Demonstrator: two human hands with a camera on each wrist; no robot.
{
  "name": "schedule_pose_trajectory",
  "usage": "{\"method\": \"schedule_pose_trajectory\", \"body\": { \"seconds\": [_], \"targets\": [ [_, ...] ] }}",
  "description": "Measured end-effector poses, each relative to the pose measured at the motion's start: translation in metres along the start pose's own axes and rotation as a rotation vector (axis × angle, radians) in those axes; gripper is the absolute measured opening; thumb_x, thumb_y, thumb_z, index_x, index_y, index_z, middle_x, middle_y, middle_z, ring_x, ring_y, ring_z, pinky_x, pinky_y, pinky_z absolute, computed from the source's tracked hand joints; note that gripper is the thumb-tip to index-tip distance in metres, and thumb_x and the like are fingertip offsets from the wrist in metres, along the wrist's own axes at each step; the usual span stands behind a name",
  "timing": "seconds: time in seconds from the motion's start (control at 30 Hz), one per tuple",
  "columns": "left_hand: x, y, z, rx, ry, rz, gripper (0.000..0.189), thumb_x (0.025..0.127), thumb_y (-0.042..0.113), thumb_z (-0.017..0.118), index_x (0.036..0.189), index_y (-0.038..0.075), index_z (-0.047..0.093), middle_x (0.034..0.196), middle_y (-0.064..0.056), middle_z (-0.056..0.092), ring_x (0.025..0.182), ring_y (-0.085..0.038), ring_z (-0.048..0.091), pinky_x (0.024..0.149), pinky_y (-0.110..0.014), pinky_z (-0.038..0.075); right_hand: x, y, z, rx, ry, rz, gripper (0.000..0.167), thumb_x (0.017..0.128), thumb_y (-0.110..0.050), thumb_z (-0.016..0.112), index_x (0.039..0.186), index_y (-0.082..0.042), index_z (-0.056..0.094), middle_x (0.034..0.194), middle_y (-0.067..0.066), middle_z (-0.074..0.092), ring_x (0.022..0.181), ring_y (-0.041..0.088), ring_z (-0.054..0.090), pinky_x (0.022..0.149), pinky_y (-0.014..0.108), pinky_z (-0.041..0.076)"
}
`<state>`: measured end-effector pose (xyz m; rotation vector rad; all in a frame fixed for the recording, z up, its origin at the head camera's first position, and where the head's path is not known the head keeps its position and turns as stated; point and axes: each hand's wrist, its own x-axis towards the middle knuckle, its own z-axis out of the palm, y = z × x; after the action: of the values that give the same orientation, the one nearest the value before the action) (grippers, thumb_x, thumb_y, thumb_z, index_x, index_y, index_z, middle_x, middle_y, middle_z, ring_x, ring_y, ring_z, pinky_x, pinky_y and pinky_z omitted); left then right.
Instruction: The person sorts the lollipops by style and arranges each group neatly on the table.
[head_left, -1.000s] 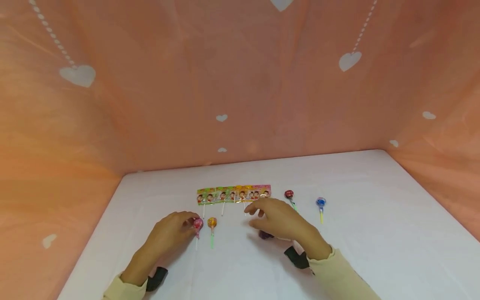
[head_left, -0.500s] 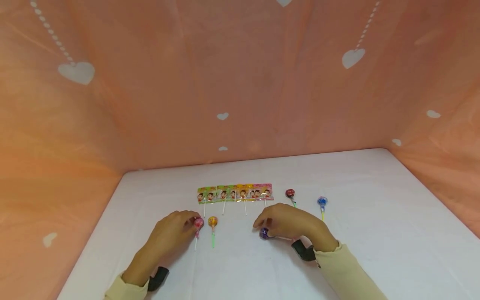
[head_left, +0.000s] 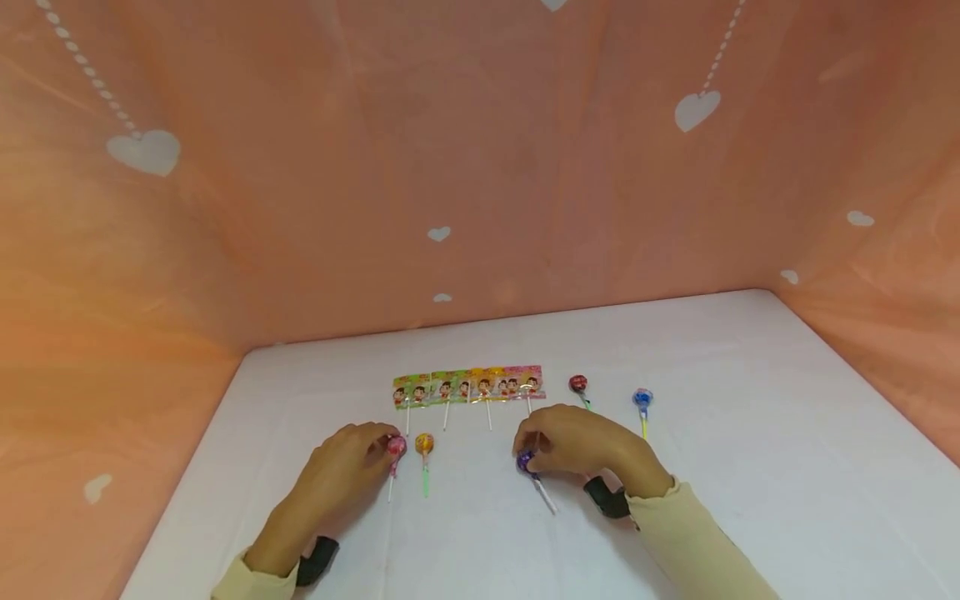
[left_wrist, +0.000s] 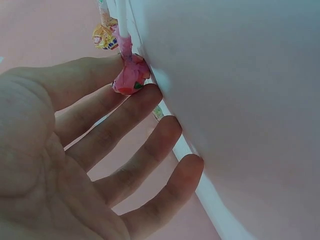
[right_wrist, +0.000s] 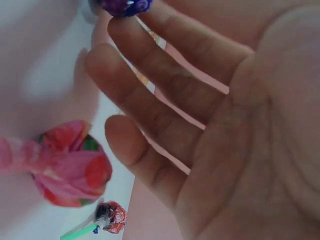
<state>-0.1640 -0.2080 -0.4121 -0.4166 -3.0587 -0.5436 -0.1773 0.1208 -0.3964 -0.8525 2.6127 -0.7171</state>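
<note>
Head and wrist views: ten in all, two held

The left grip (head_left: 337,467) pinches one pink pop (head_left: 396,447) by its head, down at the white bench (head_left: 457,550). The right grip (head_left: 577,442) pinches one purple pop (head_left: 524,461), its stick slanting toward the person. One orange pop (head_left: 424,443) lies just beside the pink one, between the two grips. Four flat pops (head_left: 446,387) make a row beyond: two green, one orange, one pink. Right of them lie one red pop (head_left: 577,384) and one blue pop (head_left: 642,398). The right wrist view shows a second pink pop (right_wrist: 75,167)
</note>
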Motion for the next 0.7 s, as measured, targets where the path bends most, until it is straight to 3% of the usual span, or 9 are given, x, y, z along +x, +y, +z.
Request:
{"method": "schedule_pose_trajectory", "body": {
  "seconds": [0.23, 0.7],
  "targets": [
    [-0.0013, 0.0010, 0.0000, -0.004, 0.008, 0.010, 0.023, 0.087, 0.015, 0.074, 0.110, 0.014, 0.073, 0.092, 0.002, 0.073, 0.087, -0.018, 0.061, 0.077, -0.041, 0.052, 0.0002, 0.0024, 0.0023, -0.019, -0.017, 0.027, 0.009, 0.087, -0.022, 0.075, 0.095, -0.024, 0.071, 0.084, -0.015, 0.060, 0.079, 0.005, 0.053, 0.076, 0.025, 0.045],
    [-0.0016, 0.0025, -0.0003, -0.004, 0.011, 0.003, 0.023, 0.086, 0.016, 0.074, 0.109, 0.015, 0.073, 0.092, 0.003, 0.072, 0.087, -0.017, 0.060, 0.075, -0.040, 0.051, -0.0032, 0.0006, -0.0009, -0.003, -0.029, 0.016, 0.021, 0.083, -0.009, 0.078, 0.099, -0.021, 0.073, 0.090, -0.010, 0.063, 0.084, 0.008, 0.053, 0.080, 0.027, 0.047]
  ]
}}
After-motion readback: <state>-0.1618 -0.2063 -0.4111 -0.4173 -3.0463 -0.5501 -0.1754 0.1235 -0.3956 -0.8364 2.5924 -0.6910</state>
